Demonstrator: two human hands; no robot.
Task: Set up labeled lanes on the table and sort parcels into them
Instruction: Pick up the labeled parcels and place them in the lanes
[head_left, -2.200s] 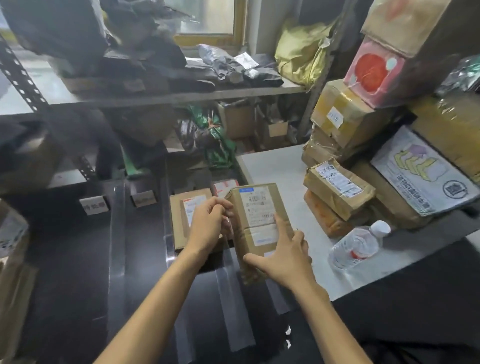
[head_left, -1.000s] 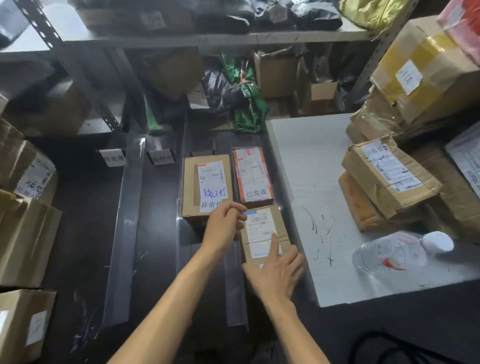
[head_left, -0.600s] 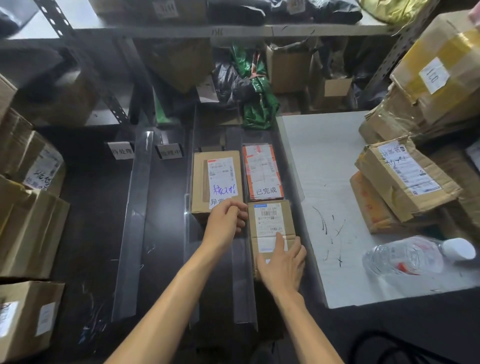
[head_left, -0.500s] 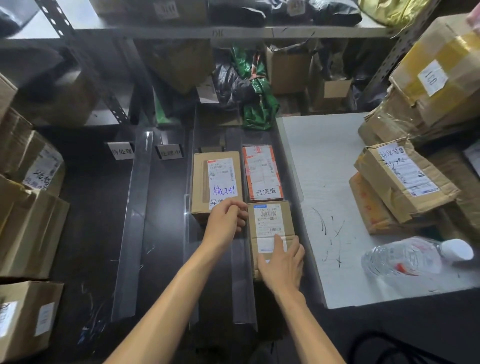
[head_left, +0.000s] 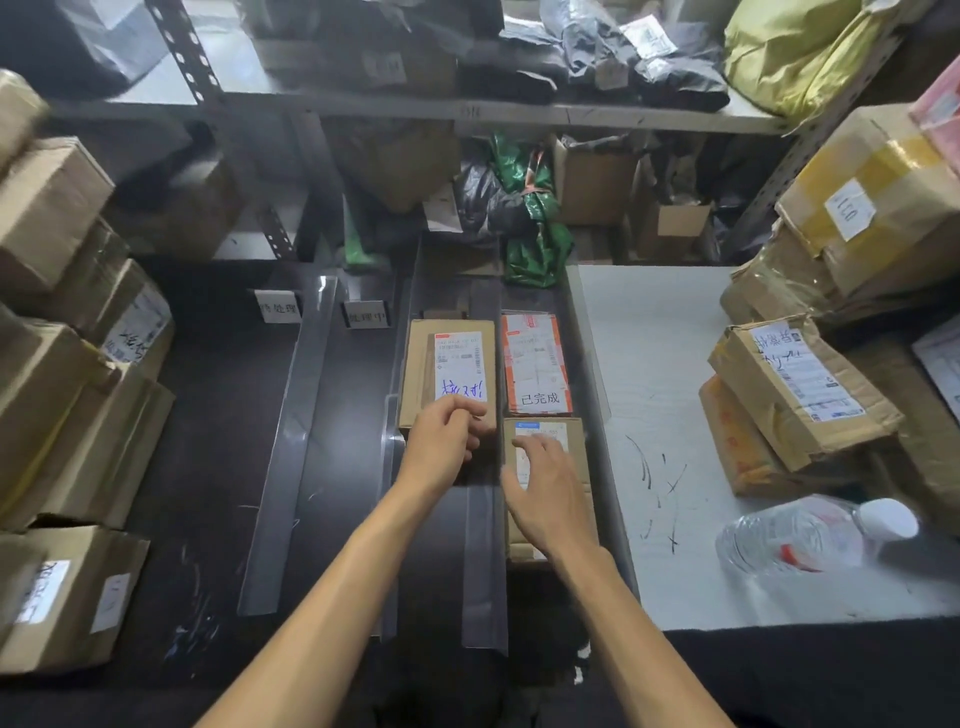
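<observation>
Our hands have let go of the small parcel. The right hand lay flat on its near end half a second ago and is now opened out, fingers spread and relaxed, the tips just at the label. The left hand has come off the parcel's corner and sits loosely curled at the near edge of the neighbouring box with blue handwriting. We cannot tell whether it pinches anything.

The parcel, carried in the air two seconds ago, now lies flat in the rightmost lane, just behind the red-labelled parcel marked 已完成. A clear divider strip runs along its left side, and the white surface borders its right.

We judge this parcel sorted. Further left, two lane labels stand on the dark surface. Unsorted parcels are stacked at the right, beside a water bottle, so another pick likely comes next.
</observation>
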